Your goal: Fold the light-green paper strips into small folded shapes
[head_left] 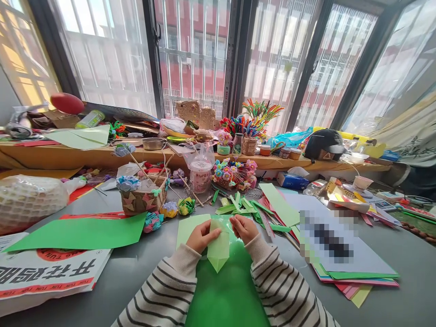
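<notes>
My left hand (200, 235) pinches a folded pale green piece of paper (218, 252), thumb in front. The paper hangs with a pointed, creased lower end. To its right is my right hand (244, 229), fingers closed together and apart from the paper; I cannot make out whether anything is in them. Beneath both hands lies a shiny bright green surface (225, 295). A flat pale green sheet (185, 227) is partly covered by my left hand. Just beyond my right hand are several folded green paper strips (243, 204).
To the right lies a stack of coloured paper (361, 272); at left, a green sheet (81, 232) rests over a printed bag (51, 281). Ahead stand a basket with paper flowers (145, 202) and a plastic cup (200, 177). A cluttered ledge (170, 159) runs below the windows.
</notes>
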Tool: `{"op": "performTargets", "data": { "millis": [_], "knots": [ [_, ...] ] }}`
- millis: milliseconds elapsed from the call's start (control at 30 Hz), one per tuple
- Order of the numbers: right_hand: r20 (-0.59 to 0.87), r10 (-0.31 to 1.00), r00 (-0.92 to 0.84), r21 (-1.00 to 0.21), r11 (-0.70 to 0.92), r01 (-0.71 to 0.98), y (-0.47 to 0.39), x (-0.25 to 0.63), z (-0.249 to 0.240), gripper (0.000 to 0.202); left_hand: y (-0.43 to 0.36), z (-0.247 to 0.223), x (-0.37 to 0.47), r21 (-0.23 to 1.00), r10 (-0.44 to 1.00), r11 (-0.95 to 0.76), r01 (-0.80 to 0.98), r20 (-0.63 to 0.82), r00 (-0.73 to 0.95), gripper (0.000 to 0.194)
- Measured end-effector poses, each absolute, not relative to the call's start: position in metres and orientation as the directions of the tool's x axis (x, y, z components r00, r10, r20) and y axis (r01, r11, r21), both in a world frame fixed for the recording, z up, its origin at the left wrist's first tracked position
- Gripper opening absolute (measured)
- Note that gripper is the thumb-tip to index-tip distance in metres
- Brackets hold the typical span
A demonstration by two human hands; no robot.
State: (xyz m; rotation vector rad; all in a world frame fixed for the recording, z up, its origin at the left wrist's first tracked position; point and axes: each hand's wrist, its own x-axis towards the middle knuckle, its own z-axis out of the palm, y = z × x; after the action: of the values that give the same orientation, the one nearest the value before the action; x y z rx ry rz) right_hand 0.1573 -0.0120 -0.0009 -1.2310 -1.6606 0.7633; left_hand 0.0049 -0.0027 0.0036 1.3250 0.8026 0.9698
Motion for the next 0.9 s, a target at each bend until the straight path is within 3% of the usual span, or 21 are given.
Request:
{"op": "performTargets", "data": {
  "millis": [100, 200, 333, 433, 533, 733, 900],
  "knots": [
    [0.270, 0.951, -0.154, -0.906, 0.304, 0.293, -0.016, 0.153, 0.002, 0.037, -0.003, 0.001, 0.006, 0.995, 0.873, 0.030, -0.092, 0.019, 0.487, 0.031],
    [0.323, 0.925, -0.198, -0.856, 0.375, 0.356, -0.020, 0.150, 0.007, 0.032, -0.003, 0.001, 0.006, 0.996, 0.836, 0.072, -0.052, -0.032, 0.548, 0.033],
    [0.374, 0.922, -0.102, -0.842, 0.384, 0.379, -0.019, 0.153, 0.007, 0.030, -0.003, 0.007, 0.005, 0.996, 0.835, 0.066, -0.067, -0.018, 0.550, 0.031],
    [0.302, 0.949, 0.085, -0.937, 0.280, 0.207, -0.014, 0.160, 0.004, 0.030, -0.002, 0.011, 0.004, 0.990, 0.888, 0.094, -0.104, -0.036, 0.458, 0.032],
    [0.155, 0.974, 0.162, -0.985, 0.165, -0.047, -0.009, 0.163, 0.002, 0.036, -0.001, 0.012, 0.004, 0.965, 0.925, 0.177, -0.195, -0.096, 0.366, 0.038],
    [0.013, 1.000, 0.022, -0.944, 0.019, -0.329, -0.012, 0.149, 0.000, 0.035, -0.001, 0.008, 0.006, 0.968, 0.943, 0.182, -0.171, -0.122, 0.309, 0.038],
    [-0.042, 0.994, -0.097, -0.963, -0.066, -0.260, -0.016, 0.146, 0.001, 0.029, 0.002, 0.003, 0.005, 0.981, 0.961, 0.164, -0.103, -0.135, 0.241, 0.036]
  ]
}}
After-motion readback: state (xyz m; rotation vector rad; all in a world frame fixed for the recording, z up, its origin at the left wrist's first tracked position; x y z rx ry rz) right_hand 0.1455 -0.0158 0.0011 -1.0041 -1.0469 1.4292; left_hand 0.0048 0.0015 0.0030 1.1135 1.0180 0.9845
